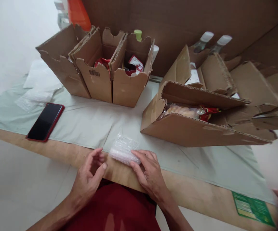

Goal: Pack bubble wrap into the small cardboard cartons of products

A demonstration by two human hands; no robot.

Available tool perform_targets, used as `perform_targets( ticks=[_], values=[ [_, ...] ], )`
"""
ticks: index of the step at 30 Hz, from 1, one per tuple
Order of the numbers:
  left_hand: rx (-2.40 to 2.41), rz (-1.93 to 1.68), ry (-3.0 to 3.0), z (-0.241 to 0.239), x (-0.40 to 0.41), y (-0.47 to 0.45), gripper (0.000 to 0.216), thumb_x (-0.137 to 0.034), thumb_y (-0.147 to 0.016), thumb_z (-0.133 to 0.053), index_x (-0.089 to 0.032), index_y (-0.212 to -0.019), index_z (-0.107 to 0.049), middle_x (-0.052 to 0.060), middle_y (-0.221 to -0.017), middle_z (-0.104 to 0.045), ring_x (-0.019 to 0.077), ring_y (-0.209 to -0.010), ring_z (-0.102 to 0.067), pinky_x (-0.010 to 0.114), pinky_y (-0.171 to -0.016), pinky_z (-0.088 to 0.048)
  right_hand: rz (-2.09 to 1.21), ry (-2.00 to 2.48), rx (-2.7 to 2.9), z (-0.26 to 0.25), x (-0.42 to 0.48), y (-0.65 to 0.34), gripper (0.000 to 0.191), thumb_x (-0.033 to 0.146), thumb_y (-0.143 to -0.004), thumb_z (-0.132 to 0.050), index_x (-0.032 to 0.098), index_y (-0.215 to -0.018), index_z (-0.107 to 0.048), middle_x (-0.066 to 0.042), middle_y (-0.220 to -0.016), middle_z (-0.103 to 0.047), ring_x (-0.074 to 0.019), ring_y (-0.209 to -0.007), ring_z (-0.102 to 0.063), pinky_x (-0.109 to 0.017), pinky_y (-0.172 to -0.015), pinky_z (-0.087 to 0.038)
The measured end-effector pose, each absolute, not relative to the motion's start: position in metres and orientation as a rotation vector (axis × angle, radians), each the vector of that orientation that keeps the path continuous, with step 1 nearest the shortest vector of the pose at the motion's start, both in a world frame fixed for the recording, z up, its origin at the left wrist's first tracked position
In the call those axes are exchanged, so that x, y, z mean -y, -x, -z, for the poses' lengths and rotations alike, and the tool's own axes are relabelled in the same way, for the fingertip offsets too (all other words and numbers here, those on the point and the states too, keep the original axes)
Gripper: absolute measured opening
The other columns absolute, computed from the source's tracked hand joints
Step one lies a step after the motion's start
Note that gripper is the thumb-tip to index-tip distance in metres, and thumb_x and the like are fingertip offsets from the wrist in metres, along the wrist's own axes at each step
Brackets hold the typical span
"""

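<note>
A small rolled piece of clear bubble wrap (123, 149) lies at the front edge of the cloth-covered table. My right hand (149, 171) grips its right end between thumb and fingers. Just left of the bubble wrap, my left hand (90, 173) is held with curled fingers apart from the thumb, nothing visible in it. Whether anything is inside the wrap cannot be made out.
Cut cardboard boxes (129, 89) with packets stand at the back; a larger cardboard holder (189, 131) with bagged food is at right. Left lie a phone (45, 122) and clear plastic wrap (36, 96). Capped bottles (202, 41) stand behind. A green card (253, 208) lies front right.
</note>
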State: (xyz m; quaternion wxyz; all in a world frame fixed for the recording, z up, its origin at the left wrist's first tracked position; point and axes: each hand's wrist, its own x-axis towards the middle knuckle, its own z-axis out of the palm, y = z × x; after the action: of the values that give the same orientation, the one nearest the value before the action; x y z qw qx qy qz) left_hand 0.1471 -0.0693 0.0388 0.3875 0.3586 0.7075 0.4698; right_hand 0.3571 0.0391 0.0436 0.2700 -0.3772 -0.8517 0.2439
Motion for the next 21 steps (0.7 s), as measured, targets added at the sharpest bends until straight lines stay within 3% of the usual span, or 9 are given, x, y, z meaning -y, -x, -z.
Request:
perform_targets(
  ticks=[6, 9, 11, 13, 16, 21],
  values=[
    [-0.997, -1.157, -0.291, -0.052, 0.056, -0.169, 0.048, -0.039, -0.075, -0.087, -0.018, -0.116, -0.073, 0.01, -0.111, -0.075, 0.0271, -0.11, -0.068, 0.04, -0.101, -0.052, -1.05, 1.073, 2.134, -0.051, -0.018, -0.359, 0.015, 0.03, -0.1, -0.056, 0.025, -0.108, -0.067, -0.005, -0.105, -0.072, -0.0225, -0.102, -0.064, -0.036, -0.088, -0.051],
    [-0.856, -1.233, -0.15, -0.055, 0.041, -0.179, 0.038, -0.033, -0.071, -0.09, -0.018, -0.104, -0.078, 0.007, -0.1, -0.078, 0.0256, -0.103, -0.071, 0.038, -0.099, -0.053, -1.011, 1.127, 2.103, -0.05, -0.01, -0.362, 0.012, 0.033, -0.098, -0.058, 0.026, -0.101, -0.068, -0.007, -0.123, -0.067, -0.0264, -0.117, -0.06, -0.043, -0.098, -0.048],
    [-0.854, -1.29, -0.098, -0.054, 0.035, -0.185, 0.033, -0.027, -0.069, -0.091, -0.019, -0.099, -0.079, 0.004, -0.093, -0.078, 0.022, -0.095, -0.072, 0.035, -0.097, -0.054, -1.027, 1.233, 1.965, -0.047, -0.007, -0.365, 0.023, 0.04, -0.095, -0.064, 0.026, -0.113, -0.066, -0.01, -0.141, -0.059, -0.0297, -0.128, -0.056, -0.047, -0.104, -0.046],
    [-0.843, -1.324, -0.082, -0.053, 0.033, -0.191, 0.029, -0.026, -0.069, -0.091, -0.019, -0.095, -0.079, 0.002, -0.088, -0.078, 0.0195, -0.09, -0.072, 0.033, -0.095, -0.055, -1.226, 1.267, 1.772, -0.043, -0.004, -0.367, 0.051, 0.049, -0.091, -0.068, 0.026, -0.135, -0.057, -0.014, -0.148, -0.055, -0.0304, -0.132, -0.056, -0.048, -0.107, -0.048],
    [-0.816, -1.301, -0.109, -0.051, 0.032, -0.195, 0.028, -0.03, -0.072, -0.09, -0.019, -0.094, -0.078, 0.003, -0.085, -0.077, 0.0194, -0.089, -0.072, 0.031, -0.092, -0.055, -1.55, 1.273, 1.495, -0.039, -0.002, -0.367, 0.073, 0.05, -0.086, -0.072, 0.023, -0.147, -0.044, -0.015, -0.135, -0.064, -0.0275, -0.12, -0.066, -0.042, -0.1, -0.055],
    [-0.891, -1.2, -0.3, -0.051, 0.03, -0.176, 0.053, -0.039, -0.067, -0.094, -0.021, -0.112, -0.074, 0.005, -0.098, -0.076, 0.0196, -0.094, -0.071, 0.028, -0.084, -0.054, -1.597, 1.342, 1.448, -0.051, -0.011, -0.376, 0.06, 0.035, -0.082, -0.073, 0.023, -0.137, -0.053, -0.008, -0.107, -0.072, -0.0222, -0.095, -0.072, -0.035, -0.083, -0.06]
  ],
)
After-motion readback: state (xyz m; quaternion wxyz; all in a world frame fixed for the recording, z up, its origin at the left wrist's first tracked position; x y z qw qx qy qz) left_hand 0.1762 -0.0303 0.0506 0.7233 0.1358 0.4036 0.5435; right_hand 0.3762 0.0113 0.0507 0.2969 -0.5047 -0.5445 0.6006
